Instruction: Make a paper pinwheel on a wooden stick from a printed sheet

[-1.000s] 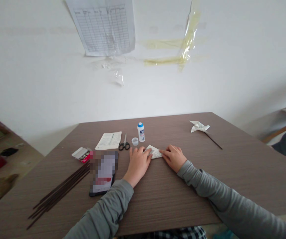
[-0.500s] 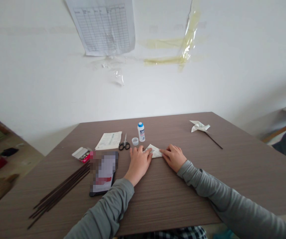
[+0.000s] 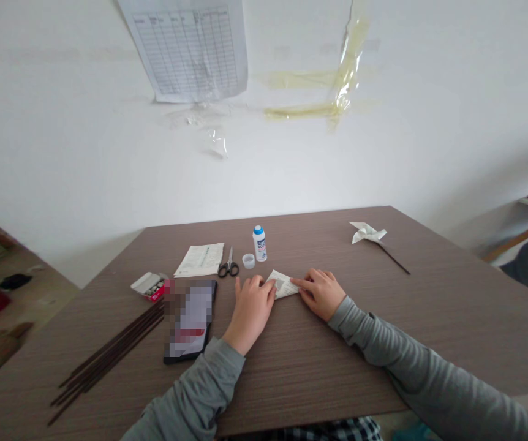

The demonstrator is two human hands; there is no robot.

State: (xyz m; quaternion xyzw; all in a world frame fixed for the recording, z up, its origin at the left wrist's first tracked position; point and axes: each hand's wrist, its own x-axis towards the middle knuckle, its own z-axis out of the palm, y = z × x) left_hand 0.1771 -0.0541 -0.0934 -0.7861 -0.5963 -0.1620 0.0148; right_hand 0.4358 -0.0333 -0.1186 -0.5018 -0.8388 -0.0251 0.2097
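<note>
A small piece of printed paper [image 3: 283, 284], folded into a roughly triangular shape, lies on the table between my two hands. My left hand [image 3: 252, 306] holds its left end, with the fingers bent down onto it. At the right end, my right hand [image 3: 321, 293] grips the paper between thumb and forefinger. Just beyond the paper stand a white bottle with a blue cap [image 3: 260, 245] and a small clear cup [image 3: 248, 261]. Black-handled scissors [image 3: 229, 267] lie left of the cup, beside a stack of printed paper [image 3: 199, 260].
A phone [image 3: 191, 321] lies left of my left forearm, near a bundle of thin dark sticks [image 3: 110, 349]. Behind them sits an open small red-and-white box [image 3: 150, 286]. A paper pinwheel [image 3: 367, 233] on a stick rests at the right. The wall [image 3: 319, 177] borders the table's far side.
The folded paper has turned slightly and its left end has come a little nearer to me. My left hand has moved back with it; the right hand has barely shifted.
</note>
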